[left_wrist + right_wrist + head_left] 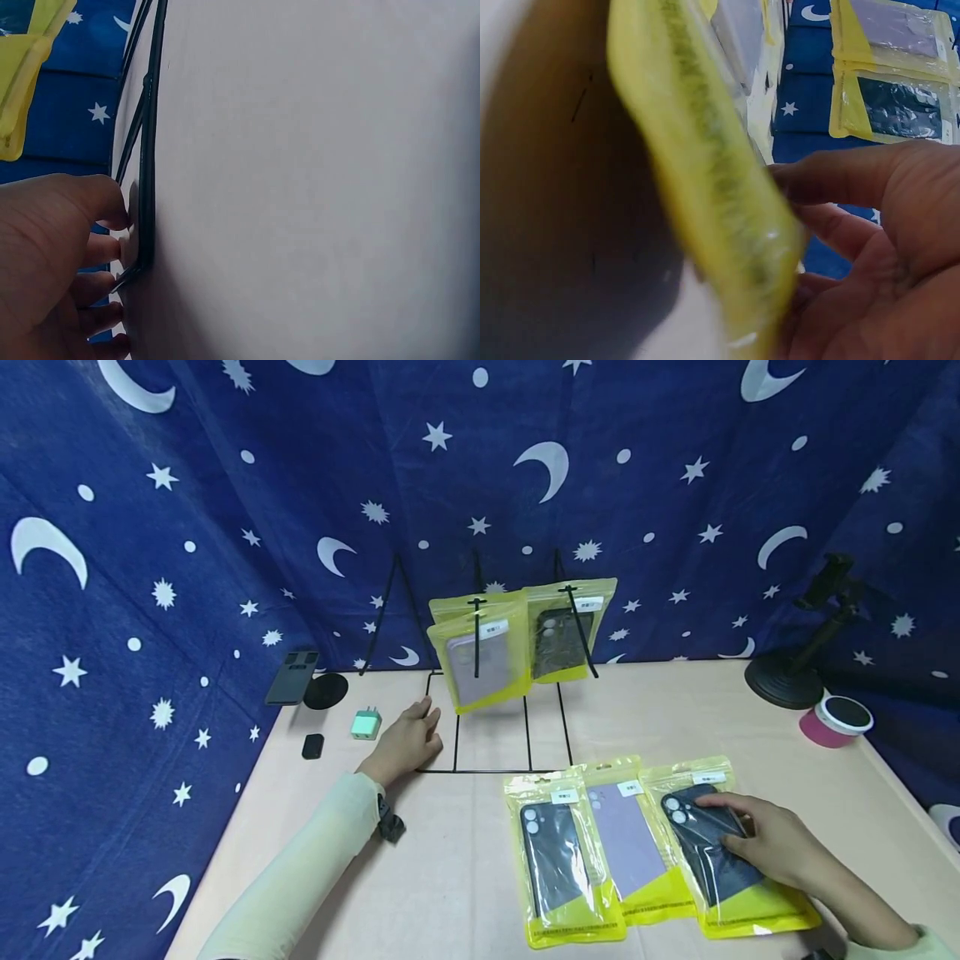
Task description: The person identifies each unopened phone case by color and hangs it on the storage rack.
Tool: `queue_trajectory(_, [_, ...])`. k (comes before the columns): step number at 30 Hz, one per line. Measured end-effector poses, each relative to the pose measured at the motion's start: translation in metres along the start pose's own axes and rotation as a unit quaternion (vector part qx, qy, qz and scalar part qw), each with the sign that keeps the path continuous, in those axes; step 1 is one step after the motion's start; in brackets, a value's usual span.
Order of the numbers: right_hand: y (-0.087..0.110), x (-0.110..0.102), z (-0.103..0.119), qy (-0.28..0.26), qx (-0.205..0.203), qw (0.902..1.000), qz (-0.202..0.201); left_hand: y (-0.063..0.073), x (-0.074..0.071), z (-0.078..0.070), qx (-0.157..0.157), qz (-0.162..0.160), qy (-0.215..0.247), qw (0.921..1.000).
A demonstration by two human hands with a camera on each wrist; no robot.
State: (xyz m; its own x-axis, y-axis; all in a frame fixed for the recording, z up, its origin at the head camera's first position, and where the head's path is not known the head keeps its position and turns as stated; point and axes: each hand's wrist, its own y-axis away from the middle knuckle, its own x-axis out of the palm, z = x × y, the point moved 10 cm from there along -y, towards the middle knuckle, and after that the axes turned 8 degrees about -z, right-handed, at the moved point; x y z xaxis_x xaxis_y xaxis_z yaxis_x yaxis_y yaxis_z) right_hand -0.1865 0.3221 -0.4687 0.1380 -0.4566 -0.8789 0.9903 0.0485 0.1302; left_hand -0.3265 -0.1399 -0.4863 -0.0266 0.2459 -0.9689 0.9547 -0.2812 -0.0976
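My left hand point(406, 745) is at the left side of the black wire rack point(491, 771), its fingers by the base wire; the left wrist view shows the thumb and fingertips point(105, 247) right beside that wire. On the right, my right hand point(780, 842) grips a bagged dark phone case point(712, 860), thumb and fingers bent over its face. That yellow-edged pouch point(705, 150) looms blurred and tilted in the right wrist view. To its left lie a bagged purple phone case point(626, 839) and another bagged dark phone case point(553, 860).
Bagged phone cases hang on the rack's hooks, a purple one point(480, 664) in front and a dark one point(562, 635) at right. A green charger plug point(366, 724), a small black item point(312, 746) and a phone on a stand point(292, 678) are left; a black stand point(787, 679) and pink tub point(835, 722) right.
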Motion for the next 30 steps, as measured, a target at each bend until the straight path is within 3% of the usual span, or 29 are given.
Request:
queue_trajectory(4, [0.005,-0.009,0.006,0.000,-0.022,0.9994,-0.027,0.001,0.003,0.001,-0.003,0.006,0.000,1.0000])
queue_trajectory(9, [0.014,-0.029,0.029,-0.009,-0.081,0.9910,-0.107,0.001,0.003,0.001,0.001,0.000,0.000,1.0000])
queue_trajectory(13, [0.021,-0.048,0.053,-0.031,-0.137,0.9749,-0.173,0.000,0.002,0.001,0.000,-0.007,-0.006,1.0000])
queue_trajectory(21, [0.034,-0.078,0.110,-0.070,-0.236,0.9360,-0.251,0.001,0.002,0.007,-0.021,0.003,-0.012,0.9997])
queue_trajectory(25, [0.041,-0.084,0.132,-0.085,-0.269,0.9203,-0.271,0.001,0.004,0.008,-0.022,0.002,-0.013,0.9997])
queue_trajectory(30, [0.047,-0.089,0.150,-0.088,-0.292,0.9104,-0.279,0.000,0.004,0.006,-0.016,0.004,-0.006,0.9998])
